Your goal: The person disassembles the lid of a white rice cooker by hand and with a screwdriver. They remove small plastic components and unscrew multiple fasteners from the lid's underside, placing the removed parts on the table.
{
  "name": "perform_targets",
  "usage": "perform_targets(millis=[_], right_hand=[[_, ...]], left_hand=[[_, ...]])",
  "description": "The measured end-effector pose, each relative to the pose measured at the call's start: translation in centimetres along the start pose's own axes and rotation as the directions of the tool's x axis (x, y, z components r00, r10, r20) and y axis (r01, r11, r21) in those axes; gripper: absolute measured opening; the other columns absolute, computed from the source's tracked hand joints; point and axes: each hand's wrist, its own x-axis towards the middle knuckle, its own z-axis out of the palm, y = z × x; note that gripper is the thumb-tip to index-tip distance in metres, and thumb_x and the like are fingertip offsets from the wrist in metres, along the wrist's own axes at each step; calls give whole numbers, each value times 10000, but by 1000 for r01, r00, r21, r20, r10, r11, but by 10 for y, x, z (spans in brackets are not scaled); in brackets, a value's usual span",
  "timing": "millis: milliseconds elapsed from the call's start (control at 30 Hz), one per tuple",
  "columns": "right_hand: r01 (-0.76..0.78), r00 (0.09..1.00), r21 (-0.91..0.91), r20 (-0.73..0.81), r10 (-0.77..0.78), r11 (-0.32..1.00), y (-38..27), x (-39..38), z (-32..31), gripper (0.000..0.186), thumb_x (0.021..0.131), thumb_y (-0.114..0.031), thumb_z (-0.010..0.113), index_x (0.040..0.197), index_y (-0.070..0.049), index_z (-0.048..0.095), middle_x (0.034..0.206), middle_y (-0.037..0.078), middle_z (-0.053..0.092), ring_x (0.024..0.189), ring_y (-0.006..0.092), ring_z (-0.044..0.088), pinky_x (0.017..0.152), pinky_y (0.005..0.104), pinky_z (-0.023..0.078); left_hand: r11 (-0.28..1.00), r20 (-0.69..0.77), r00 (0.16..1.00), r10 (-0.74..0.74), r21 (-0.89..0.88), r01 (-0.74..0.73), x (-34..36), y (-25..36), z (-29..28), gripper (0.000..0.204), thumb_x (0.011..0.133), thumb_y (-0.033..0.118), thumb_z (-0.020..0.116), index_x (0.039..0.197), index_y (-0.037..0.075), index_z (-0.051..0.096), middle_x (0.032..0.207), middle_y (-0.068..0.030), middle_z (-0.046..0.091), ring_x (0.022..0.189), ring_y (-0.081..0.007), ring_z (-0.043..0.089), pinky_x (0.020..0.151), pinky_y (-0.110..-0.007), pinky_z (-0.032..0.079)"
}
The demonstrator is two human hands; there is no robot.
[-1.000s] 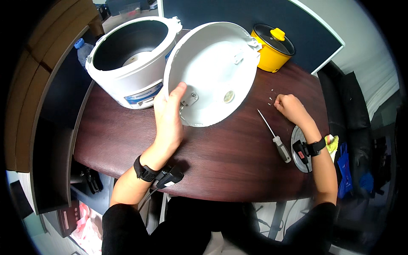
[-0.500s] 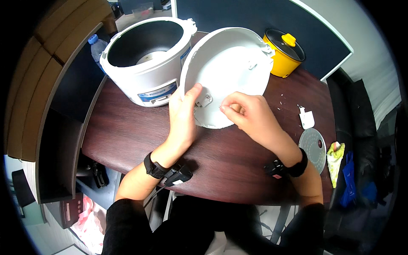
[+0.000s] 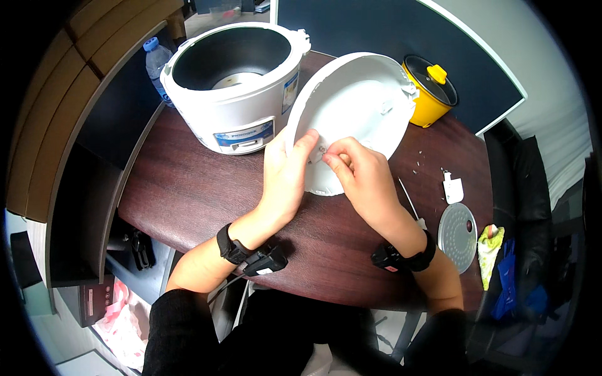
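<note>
Currently clamping the white lid [image 3: 364, 106] with the left hand [image 3: 283, 175], pinching at its inside with the right hand [image 3: 365, 180]; cannot tell on what.

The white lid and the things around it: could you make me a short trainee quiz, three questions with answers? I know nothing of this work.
1. Which hand grips the white lid by its edge?
2. True or false: the cooker stands open, its dark inside showing.
3. Which of these lies nearest the grey disc? (a) the bottle, (b) the small white piece, (c) the yellow pot.

Key: 1. The left hand. 2. True. 3. (b).
</note>
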Motion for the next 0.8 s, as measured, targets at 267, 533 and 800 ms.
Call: perform_targets(millis=[267, 533, 800], right_hand=[[90, 994, -254, -43, -104, 963, -9, -4, 0, 124, 841, -148, 622, 825, -53, 544, 697, 106, 602, 588, 294, 604, 515, 368, 469], [181, 971, -372, -80, -225, 910, -8, -7, 11, 107, 844, -107, 597, 805, -38, 525, 671, 121, 580, 546, 309, 585, 488, 375, 463], [106, 985, -383, -87, -149, 918, -12, -8, 17, 95, 852, -97, 589, 817, -31, 531, 665, 137, 571, 538, 336, 570, 480, 400, 440]], left_hand=[[999, -14, 999, 30, -14, -30, 1, 0, 0, 204, 899, 209, 538, 892, 10, 581, 750, 28, 504, 693, -49, 425, 616, -227, 359], [999, -14, 999, 39, 15, -39, 0, 1, 2, 202, 894, 206, 543, 880, 7, 575, 741, 22, 504, 685, -56, 433, 609, -232, 369], [997, 3, 997, 73, 30, -73, 1, 0, 0, 202, 892, 192, 538, 906, -6, 577, 767, 2, 529, 709, -67, 458, 636, -236, 394]])
